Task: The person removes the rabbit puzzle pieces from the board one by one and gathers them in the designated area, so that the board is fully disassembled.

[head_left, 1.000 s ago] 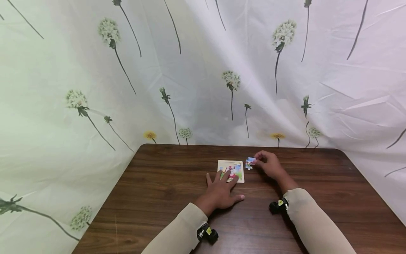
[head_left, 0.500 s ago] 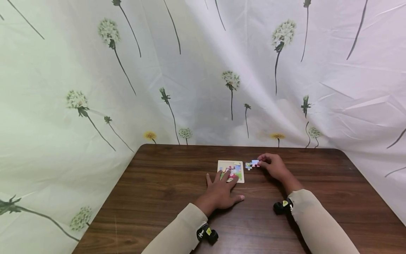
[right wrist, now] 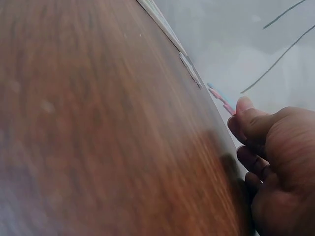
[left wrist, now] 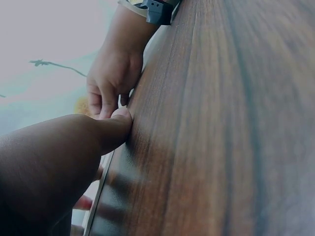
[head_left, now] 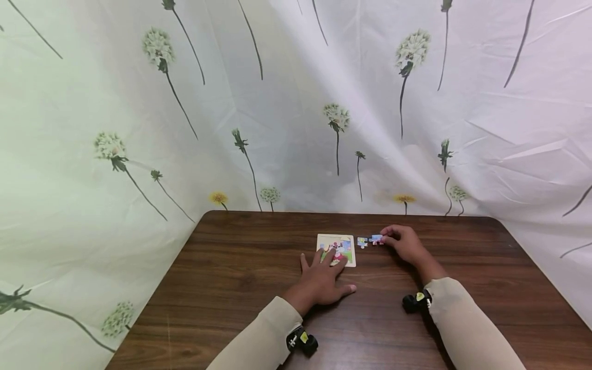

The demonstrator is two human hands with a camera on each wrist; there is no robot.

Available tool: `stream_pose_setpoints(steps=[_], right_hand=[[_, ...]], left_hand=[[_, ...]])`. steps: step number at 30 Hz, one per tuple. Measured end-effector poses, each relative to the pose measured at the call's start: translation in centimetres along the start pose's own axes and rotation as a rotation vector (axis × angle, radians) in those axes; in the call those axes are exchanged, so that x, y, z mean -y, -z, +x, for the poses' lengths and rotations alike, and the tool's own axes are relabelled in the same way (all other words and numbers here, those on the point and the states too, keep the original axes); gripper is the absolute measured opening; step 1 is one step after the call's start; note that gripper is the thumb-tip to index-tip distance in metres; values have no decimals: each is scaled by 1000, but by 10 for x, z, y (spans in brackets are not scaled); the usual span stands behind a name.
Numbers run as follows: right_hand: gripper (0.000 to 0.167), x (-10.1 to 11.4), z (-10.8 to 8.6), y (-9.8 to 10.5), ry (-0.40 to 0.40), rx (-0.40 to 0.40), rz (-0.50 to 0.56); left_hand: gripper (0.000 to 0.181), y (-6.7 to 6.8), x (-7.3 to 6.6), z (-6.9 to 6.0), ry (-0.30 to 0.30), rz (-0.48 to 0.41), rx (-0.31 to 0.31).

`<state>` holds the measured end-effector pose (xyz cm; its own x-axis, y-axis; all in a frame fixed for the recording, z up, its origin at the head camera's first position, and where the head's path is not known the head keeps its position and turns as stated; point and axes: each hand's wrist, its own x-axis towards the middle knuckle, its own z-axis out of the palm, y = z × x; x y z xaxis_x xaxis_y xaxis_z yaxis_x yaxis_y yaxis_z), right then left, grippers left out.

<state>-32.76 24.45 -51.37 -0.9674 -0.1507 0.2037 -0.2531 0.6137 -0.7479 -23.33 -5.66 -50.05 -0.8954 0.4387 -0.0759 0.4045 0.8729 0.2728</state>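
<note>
puzzle board point(head_left: 353, 254) | unheld piece point(head_left: 362, 242) right (both on table point(head_left: 240, 288)) | curtain point(head_left: 291, 92) behind

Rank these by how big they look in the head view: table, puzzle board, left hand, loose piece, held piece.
1. Table
2. Left hand
3. Puzzle board, partly covered by that hand
4. Loose piece and held piece: unranked; they look alike, and the right hand may hide some.

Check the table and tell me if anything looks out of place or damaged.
Nothing looks spilled or damaged. One puzzle piece lies loose on the table, right of the puzzle tray, and the right hand pinches another piece; both are outside the tray, which seems normal mid-puzzle.
</note>
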Motion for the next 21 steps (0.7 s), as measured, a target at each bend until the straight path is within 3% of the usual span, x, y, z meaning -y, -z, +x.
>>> stream_pose_setpoints(steps=[10,21], right_hand=[[15,0,-2,-1,-37,43,-57],[14,-2,-3,0,67,56,-118]], left_hand=[[79,3,-1,-3,-2,2,-5],[80,0,0,-1,0,-6,-9]])
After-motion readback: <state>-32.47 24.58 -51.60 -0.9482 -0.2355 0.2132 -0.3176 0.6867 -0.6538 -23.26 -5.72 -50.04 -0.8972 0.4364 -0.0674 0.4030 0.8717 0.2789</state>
